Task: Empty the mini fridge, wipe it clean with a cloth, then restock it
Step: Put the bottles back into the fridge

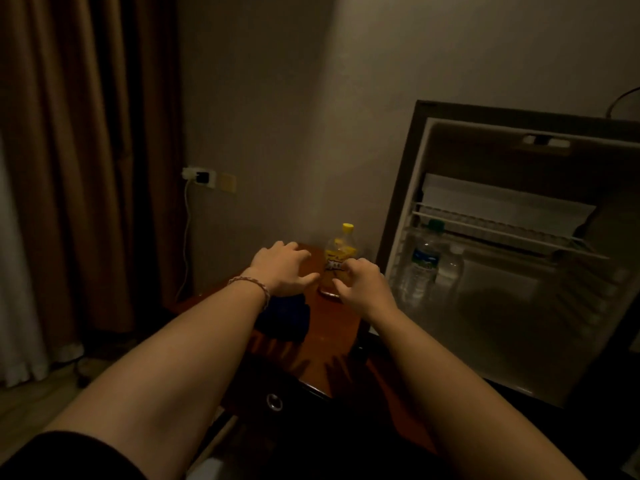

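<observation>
The mini fridge (519, 271) stands open at the right, dim inside, and it is not yet empty: a water bottle with a green cap (424, 265) stands upright in the lower left part, under the wire shelf (502, 230), and a second clear bottle (452, 268) stands just beside it. Left of the fridge is the reddish tabletop (332, 327). On it lies a dark blue cloth (287, 317), partly under the left wrist, and behind it stands a yellow-capped bottle (341, 252), upright, with its long axis vertical.

Both hands reach over the tabletop. The right hand (360, 282) is nearer: its curled fingers lie close against the bottle's lower part, but I cannot tell if the grip is really closed on it (the light is poor). The left hand (282, 268) hovers with fingers loosely spread, holding nothing.

The bottle label is yellow, with writing too blurred to read.
</observation>
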